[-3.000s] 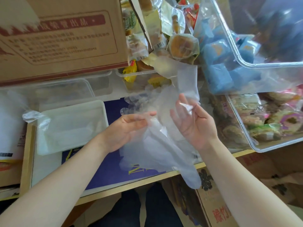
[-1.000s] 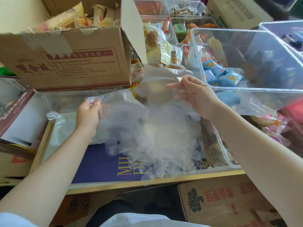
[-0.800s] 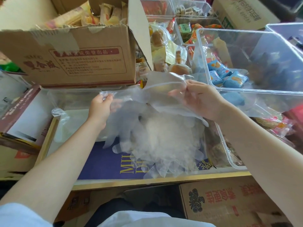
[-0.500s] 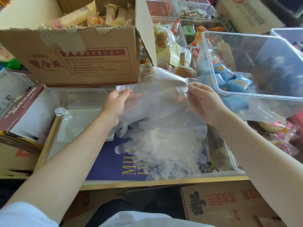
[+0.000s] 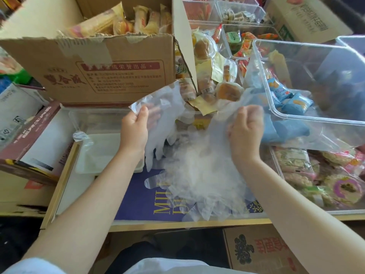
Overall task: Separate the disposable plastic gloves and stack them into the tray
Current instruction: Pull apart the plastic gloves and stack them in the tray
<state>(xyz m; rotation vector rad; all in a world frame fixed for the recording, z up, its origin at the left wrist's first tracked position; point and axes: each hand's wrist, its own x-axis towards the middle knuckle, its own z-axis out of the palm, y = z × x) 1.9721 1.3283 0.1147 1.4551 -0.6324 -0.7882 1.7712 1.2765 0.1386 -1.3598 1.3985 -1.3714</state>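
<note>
Left hand (image 5: 134, 129): raised above the worktop (image 5: 185, 224), thumb and fingers (image 5: 142, 115) pinching the cuff of one clear glove (image 5: 158, 123). The glove hangs down from the pinch, its finger ends pointing toward the worktop, just right of the wrist.

Right hand (image 5: 245, 133): raised at like height, well apart from the left, fingers (image 5: 250, 112) curled over the bunched top edge of thin clear plastic. This plastic falls away below the hand into the pile.

Pile of gloves (image 5: 203, 186): loose, translucent, many overlapping; lies on the worktop below and between both hands, on a dark blue sheet (image 5: 142, 202) with yellow lettering. One glove's finger ends stick out at its left edge.

Tray (image 5: 98, 151): white, shallow, rectangular; on the worktop just left of the left wrist, below the left fingers. A crumpled bit of clear film (image 5: 80, 135) sits at its far left corner. Whether gloves already lie in it cannot be told.

Carton (image 5: 110, 62): brown, open-topped, beyond the left fingers, holding wrapped snacks.

Clear bin (image 5: 308, 80): beyond and right of the right fingers, holding blue packets (image 5: 290, 99). A lower clear bin (image 5: 320, 175) to the right of the right forearm holds wrapped round cakes.

Wrapped buns (image 5: 227, 91): loose, beyond the gap between the hands.
</note>
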